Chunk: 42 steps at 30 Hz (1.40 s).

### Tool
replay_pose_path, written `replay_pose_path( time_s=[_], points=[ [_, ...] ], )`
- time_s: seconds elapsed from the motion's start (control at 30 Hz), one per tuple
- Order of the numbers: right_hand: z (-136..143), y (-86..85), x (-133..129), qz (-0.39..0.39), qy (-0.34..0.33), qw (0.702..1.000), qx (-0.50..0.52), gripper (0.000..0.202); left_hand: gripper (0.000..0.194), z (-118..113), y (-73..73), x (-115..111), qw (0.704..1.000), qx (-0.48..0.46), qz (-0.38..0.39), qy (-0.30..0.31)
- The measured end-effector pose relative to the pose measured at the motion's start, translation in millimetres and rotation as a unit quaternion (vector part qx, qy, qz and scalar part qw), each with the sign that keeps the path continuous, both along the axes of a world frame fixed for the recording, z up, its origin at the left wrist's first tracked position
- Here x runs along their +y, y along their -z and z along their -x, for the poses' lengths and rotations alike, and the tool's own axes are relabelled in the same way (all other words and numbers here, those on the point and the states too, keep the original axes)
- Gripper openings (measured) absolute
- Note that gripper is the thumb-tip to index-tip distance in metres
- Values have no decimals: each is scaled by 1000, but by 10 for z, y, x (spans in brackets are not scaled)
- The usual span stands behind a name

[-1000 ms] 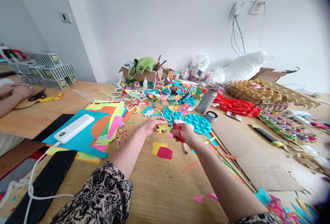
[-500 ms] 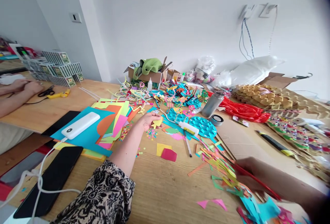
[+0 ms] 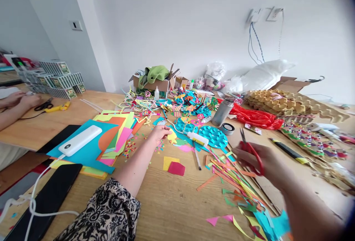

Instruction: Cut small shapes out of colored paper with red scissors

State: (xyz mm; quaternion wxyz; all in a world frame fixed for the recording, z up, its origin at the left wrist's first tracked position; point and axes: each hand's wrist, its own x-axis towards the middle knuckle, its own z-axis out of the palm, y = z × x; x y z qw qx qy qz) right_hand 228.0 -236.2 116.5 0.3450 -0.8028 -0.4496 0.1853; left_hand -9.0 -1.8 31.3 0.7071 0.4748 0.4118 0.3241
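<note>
Between the fingertips of my left hand (image 3: 160,133) is a yellow paper cutout (image 3: 172,135), held above the middle of the table. My right hand (image 3: 256,156) grips red-handled scissors (image 3: 251,154) on the right, their blades pointing up and away. Below that hand lies a heap of coloured paper strips (image 3: 238,176). A yellow paper piece (image 3: 167,162) and a dark red one (image 3: 176,168) rest on the wood near my left forearm. Farther back are a white glue bottle (image 3: 198,139), a pen (image 3: 196,156) and blue dimpled discs (image 3: 213,136).
Coloured sheets (image 3: 111,133) with a white power bank (image 3: 80,140) on top and a black phone (image 3: 59,200) lie left. A metal bottle (image 3: 222,112), tape roll (image 3: 227,128), utility knife (image 3: 287,149) and egg trays (image 3: 277,102) stand right. Another person's hands (image 3: 27,100) are far left.
My right hand has risen from the paper strips and moved up, bringing the scissors upright. The yellow cutout is turned differently in my left hand. The whole view has shifted slightly.
</note>
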Motion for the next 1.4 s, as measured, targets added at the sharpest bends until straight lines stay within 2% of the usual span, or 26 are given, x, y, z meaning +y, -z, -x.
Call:
replay_pose_path(
  time_s=[0.07,0.17,0.27,0.4,0.53,0.6,0.67,0.7,0.77,0.83,0.9,0.93,1.0,1.13,1.23,1.3,1.4],
  points=[
    [199,79,328,-13,-38,994,99,42,25,-17,-23,-17,1000,-13,5,-4],
    [514,303,808,-62,-101,983,139,39,26,-22,-63,-45,999,-25,20,-2],
    [776,521,1161,-63,-119,973,188,38,25,-28,-82,-80,999,-26,28,1],
    [896,648,1371,-43,-115,978,171,25,29,-40,-51,-103,999,-17,26,8],
    [761,644,1414,3,-115,986,123,14,33,-22,14,-70,999,24,12,20],
    [658,643,1414,40,-122,988,86,12,36,0,26,-55,998,62,-26,6],
    [567,644,1409,68,-115,990,34,15,35,19,3,-71,964,185,-190,21],
    [530,640,1406,76,-107,991,6,19,31,24,-21,-97,938,229,-255,56],
    [475,611,1395,84,-89,991,-47,23,23,19,-83,-188,888,282,-319,174],
    [443,546,1377,85,-77,990,-84,21,23,-2,-142,-313,837,293,-359,289],
    [428,453,1350,82,-68,980,-171,18,24,-32,-174,-441,795,282,-389,369],
    [427,402,1335,82,-67,971,-215,21,25,-47,-175,-496,781,275,-406,387],
    [437,308,1303,73,-71,965,-242,24,27,-74,-150,-575,765,267,-431,397],
    [493,186,1262,33,-79,971,-225,25,35,-102,-58,-623,765,271,-433,392],
    [535,145,1245,6,-80,977,-199,23,35,-113,-36,-618,751,286,-431,410],
    [552,126,1232,-19,-83,980,-181,23,30,-122,-57,-620,730,314,-429,430],
    [561,110,1211,-47,-89,982,-158,24,21,-141,-104,-627,682,358,-424,476]
  ],
)
